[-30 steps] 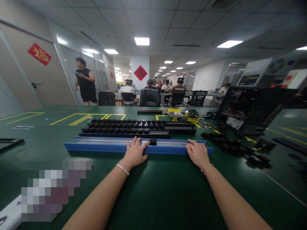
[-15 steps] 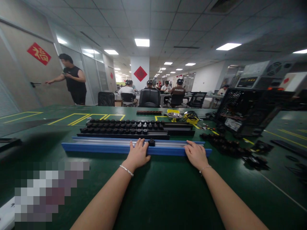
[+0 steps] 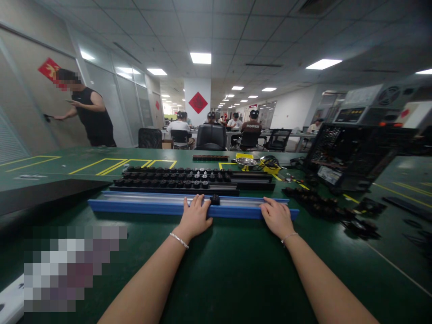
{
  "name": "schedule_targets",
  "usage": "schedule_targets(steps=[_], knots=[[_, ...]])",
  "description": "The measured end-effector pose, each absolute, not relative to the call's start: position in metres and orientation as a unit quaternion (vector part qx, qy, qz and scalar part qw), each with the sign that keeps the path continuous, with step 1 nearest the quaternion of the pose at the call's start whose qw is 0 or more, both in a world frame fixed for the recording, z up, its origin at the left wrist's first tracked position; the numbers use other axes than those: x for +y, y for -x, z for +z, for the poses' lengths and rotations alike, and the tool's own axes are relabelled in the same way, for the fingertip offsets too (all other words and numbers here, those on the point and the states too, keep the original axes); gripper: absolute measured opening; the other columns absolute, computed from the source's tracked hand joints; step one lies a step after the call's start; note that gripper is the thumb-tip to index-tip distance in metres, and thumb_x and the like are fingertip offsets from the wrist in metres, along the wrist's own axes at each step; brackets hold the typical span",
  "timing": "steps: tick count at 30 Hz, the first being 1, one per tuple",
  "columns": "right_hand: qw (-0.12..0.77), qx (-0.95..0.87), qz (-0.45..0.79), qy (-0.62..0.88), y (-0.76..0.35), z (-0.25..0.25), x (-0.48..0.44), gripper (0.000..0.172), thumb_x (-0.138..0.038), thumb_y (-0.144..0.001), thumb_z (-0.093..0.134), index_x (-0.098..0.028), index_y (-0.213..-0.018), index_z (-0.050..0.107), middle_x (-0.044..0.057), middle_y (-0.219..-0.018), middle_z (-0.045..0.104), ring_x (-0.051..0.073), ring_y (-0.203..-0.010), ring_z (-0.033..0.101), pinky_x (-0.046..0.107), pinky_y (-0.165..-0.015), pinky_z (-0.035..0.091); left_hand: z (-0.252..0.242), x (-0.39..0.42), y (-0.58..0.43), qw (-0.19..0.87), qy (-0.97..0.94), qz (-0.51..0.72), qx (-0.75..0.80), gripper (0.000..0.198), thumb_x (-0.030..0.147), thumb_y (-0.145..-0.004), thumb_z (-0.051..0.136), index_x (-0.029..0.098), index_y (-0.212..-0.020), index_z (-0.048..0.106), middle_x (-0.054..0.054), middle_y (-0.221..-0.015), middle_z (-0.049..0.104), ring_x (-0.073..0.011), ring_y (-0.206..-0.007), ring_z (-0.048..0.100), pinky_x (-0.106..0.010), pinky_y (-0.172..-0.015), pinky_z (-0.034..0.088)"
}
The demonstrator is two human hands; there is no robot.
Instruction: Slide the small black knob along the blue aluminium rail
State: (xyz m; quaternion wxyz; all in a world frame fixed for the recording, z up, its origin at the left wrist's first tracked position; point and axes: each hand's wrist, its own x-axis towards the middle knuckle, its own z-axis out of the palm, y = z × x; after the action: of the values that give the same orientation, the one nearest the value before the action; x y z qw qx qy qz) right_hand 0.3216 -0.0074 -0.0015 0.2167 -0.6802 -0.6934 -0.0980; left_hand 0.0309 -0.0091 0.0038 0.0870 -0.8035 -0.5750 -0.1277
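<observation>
A long blue channel rail (image 3: 135, 207) with a pale inner strip lies crosswise on the green table in front of me. My left hand (image 3: 195, 217) grips it near the middle, fingers spread over the front wall into the channel and thumb on the near side. Just right of those fingertips, a small black block (image 3: 215, 199) sits in the channel. Toward the rail's right end, my right hand (image 3: 276, 217) has its fingers curled over the same front wall; its thumb is mostly hidden. Behind the rail, several black parts (image 3: 168, 181) stand in rows in dark rails.
Loose black parts (image 3: 313, 204) lie on the right, by an open computer case (image 3: 351, 153). A metal bowl (image 3: 245, 161) stands at the back. A long dark panel (image 3: 50, 193) lies at left, and a co-worker (image 3: 89, 110) stands by the door.
The co-worker has moved left, a hand now at the door handle. The dark panel at left reaches much farther into view. My hands and the blue rail have barely moved.
</observation>
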Motion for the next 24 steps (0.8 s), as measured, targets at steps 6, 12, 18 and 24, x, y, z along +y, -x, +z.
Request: schedule_targets(steps=[6,12,18,24], knots=[[0.223,-0.694,-0.097,0.678,-0.321,-0.001,-0.008,0.039,-0.035,-0.088,0.03,-0.026,-0.087,0.068,0.003,-0.123,0.055,0.02,-0.11,0.049,0.042,-0.097,0.028,0.003,-0.009,-0.031,0.085,0.802,-0.133,-0.575,0.058,0.045,-0.074,0.051,0.024,-0.128,0.041,-0.012,-0.143,0.032,-0.0294,-0.134,0.02,-0.06,-0.105,0.01],[0.219,-0.696,-0.099,0.677,-0.321,-0.001,-0.008,0.04,-0.035,-0.088,0.029,-0.026,-0.087,0.068,0.003,-0.123,0.055,0.02,-0.11,0.049,0.042,-0.096,0.028,0.005,-0.009,-0.031,0.079,0.804,-0.13,-0.575,0.06,0.045,-0.074,0.051,0.028,-0.13,0.038,-0.011,-0.143,0.032,-0.0304,-0.134,0.02,-0.061,-0.104,0.009],[0.225,-0.693,-0.105,0.677,-0.321,-0.001,-0.008,0.039,-0.034,-0.088,0.03,-0.026,-0.09,0.067,0.003,-0.122,0.056,0.021,-0.11,0.049,0.042,-0.095,0.029,0.007,-0.01,-0.032,0.075,0.802,-0.126,-0.579,0.06,0.044,-0.074,0.052,0.031,-0.131,0.037,-0.01,-0.143,0.032,-0.031,-0.133,0.021,-0.061,-0.104,0.009],[0.237,-0.727,-0.094,0.638,-0.306,0.002,-0.01,0.035,-0.035,-0.087,0.034,-0.023,-0.103,0.063,0.005,-0.125,0.054,0.021,-0.112,0.047,0.04,-0.096,0.031,0.007,-0.01,-0.033,0.073,0.802,-0.131,-0.578,0.06,0.043,-0.074,0.053,0.034,-0.131,0.037,-0.011,-0.143,0.032,-0.0311,-0.133,0.022,-0.062,-0.102,0.009]])
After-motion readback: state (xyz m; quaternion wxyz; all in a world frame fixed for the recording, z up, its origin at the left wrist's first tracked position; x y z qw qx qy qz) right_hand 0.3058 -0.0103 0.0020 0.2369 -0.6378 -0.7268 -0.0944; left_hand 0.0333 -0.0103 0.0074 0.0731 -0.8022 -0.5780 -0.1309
